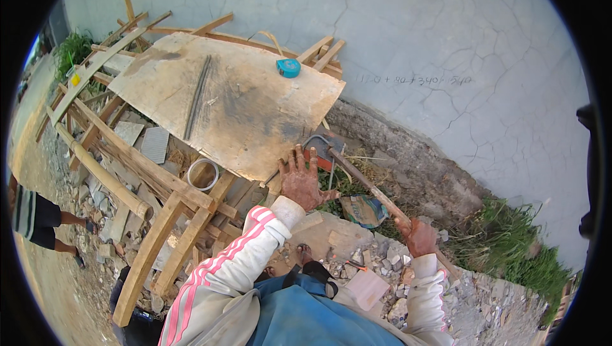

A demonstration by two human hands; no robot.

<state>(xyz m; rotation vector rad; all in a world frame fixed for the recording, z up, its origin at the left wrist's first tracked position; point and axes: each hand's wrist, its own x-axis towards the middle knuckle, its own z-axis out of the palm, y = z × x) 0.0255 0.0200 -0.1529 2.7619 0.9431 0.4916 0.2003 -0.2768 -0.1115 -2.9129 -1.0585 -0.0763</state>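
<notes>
My left hand (298, 180) is spread flat, fingers apart, over the near right edge of a stained plywood board (255, 104). A thin grey metal rod (313, 138) curves in a bend just beyond its fingertips; whether the palm touches the rod is hidden. My right hand (419, 236) is wrapped around a long rusty bar (363, 181), which slants from the bent rod down to the lower right. Several straight dark rods (199, 97) lie side by side on the board. A teal tape measure (289, 68) rests near the board's far edge.
Timber beams (150, 257) and a bamboo pole (105, 171) stick out at the left, near a white ring-shaped roll (203, 174). Beyond rises a cracked grey wall (446, 21). Rubble (398, 269) and grass (510, 237) lie at right. A person (44, 218) stands far left.
</notes>
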